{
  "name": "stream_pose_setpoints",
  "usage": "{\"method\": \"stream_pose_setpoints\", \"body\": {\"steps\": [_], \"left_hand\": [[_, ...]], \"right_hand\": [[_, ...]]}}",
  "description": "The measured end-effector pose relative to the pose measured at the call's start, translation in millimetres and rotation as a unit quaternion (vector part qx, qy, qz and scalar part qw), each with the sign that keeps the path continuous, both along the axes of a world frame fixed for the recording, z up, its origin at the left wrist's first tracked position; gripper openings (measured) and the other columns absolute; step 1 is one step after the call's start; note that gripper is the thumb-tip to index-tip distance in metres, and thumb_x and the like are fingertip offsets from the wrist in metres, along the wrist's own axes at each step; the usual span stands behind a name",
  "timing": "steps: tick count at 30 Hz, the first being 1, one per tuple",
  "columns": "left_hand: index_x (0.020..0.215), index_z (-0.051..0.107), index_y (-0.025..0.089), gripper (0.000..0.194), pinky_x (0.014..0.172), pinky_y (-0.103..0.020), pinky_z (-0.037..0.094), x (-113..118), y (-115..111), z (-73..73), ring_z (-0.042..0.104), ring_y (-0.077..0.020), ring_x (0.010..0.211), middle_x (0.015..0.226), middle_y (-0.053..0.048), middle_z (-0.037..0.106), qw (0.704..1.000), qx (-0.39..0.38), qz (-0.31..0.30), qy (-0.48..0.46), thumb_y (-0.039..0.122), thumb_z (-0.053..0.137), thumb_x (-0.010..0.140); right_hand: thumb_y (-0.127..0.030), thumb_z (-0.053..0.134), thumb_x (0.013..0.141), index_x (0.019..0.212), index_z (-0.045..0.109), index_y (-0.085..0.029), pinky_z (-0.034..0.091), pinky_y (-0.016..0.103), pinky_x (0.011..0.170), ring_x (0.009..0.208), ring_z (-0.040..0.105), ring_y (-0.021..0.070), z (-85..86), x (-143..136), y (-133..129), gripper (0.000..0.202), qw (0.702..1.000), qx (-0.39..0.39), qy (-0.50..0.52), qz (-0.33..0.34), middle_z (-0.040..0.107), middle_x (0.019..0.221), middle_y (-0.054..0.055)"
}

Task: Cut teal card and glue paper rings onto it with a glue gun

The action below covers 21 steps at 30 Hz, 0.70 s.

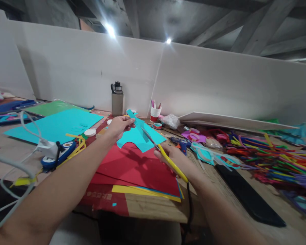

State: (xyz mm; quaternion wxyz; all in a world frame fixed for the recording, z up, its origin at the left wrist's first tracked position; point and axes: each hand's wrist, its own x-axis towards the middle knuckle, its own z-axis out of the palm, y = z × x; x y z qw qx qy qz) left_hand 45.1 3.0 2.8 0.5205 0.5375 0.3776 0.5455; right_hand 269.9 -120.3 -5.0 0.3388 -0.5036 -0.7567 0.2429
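My left hand (120, 126) is closed in a pinch on a piece of turquoise paper (155, 132), whose lower edge has a curved notch cut out of it. A narrow upper part of the paper rises past my fingertips. In my right hand (177, 160) is a pair of scissors (168, 160) with yellow handles, the blades pointing up and left over the paper. Whether the blades are parted or touch the paper, I cannot tell. Beneath both hands lie sheets of red paper (132, 170), with yellow paper (142, 193) showing under their front edge.
A water bottle (117, 103) and a cup of pens (155, 113) stand near the white wall panel. A large turquoise sheet (58, 124) and a power strip (60, 156) are at left. At right lie a glue gun (184, 145), a black case (247, 194) and colourful pipe cleaners (277, 160).
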Motion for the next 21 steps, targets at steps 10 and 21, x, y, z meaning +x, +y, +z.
{"method": "stream_pose_setpoints", "body": {"steps": [10,21], "left_hand": [[0.065,0.056,0.011,0.022,0.051,-0.021,0.038,22,-16,-5.6,0.055,-0.0088,0.053,0.057,-0.002,0.058,0.998,-0.047,-0.05,0.002,0.026,0.072,0.066],[0.064,0.056,0.011,0.019,0.05,-0.02,0.039,32,-24,-3.8,0.056,-0.0085,0.052,0.055,-0.001,0.058,0.992,-0.1,-0.067,-0.043,0.022,0.071,0.068]], "right_hand": [[-0.05,0.05,0.082,0.077,0.056,-0.019,0.032,0.019,0.042,0.047,0.047,0.0096,5.5,-1,-1,0.032,0.998,-0.054,-0.035,-0.011,0.054,0.058,-0.001],[-0.05,0.042,0.085,0.077,0.045,-0.021,0.032,0.016,0.035,0.04,0.046,0.0075,-1.4,-3,0,0.03,0.991,-0.133,-0.003,-0.011,0.05,0.055,-0.005]]}}
